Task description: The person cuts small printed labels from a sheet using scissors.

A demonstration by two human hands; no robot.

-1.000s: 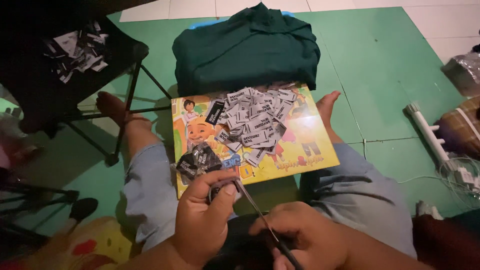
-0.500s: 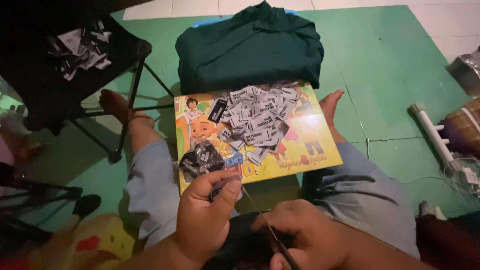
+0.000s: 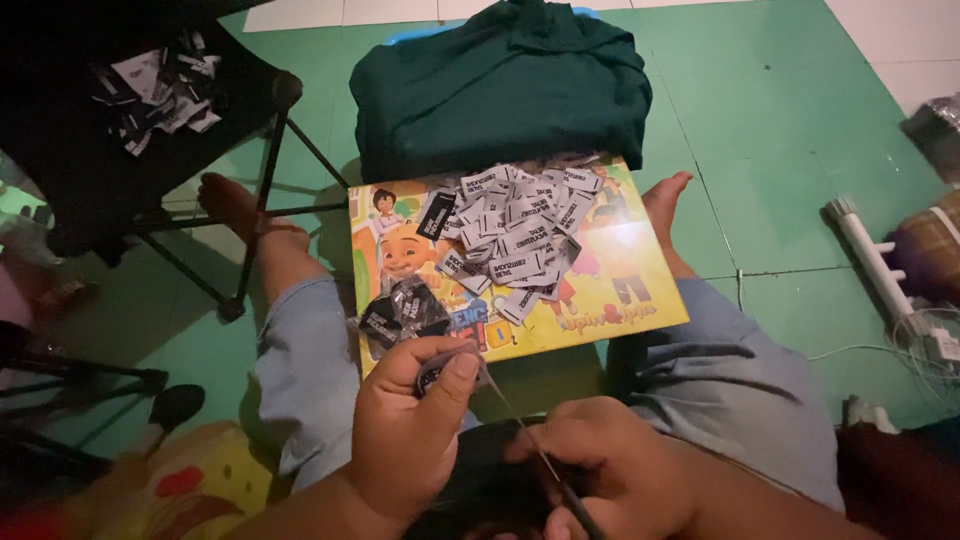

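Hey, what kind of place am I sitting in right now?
Probably a room at home used for small garment work: you sit on a green floor mat, with folded dark green cloth and a pile of small fabric labels on a cartoon-printed board.

A folded dark green garment [image 3: 505, 85] is laid on the green floor mat [image 3: 790, 150]. Left of the garment, a black folding stand [image 3: 150, 130] is set; right of it, a white power strip [image 3: 880, 265] is seen.

Two hands, left hand [image 3: 405, 440] and right hand [image 3: 600, 465], just below one cartoon board [image 3: 640, 300]. On the board: dozens of grey labels [image 3: 520, 225], too many to count. Above it, one folded green garment [image 3: 500, 85].
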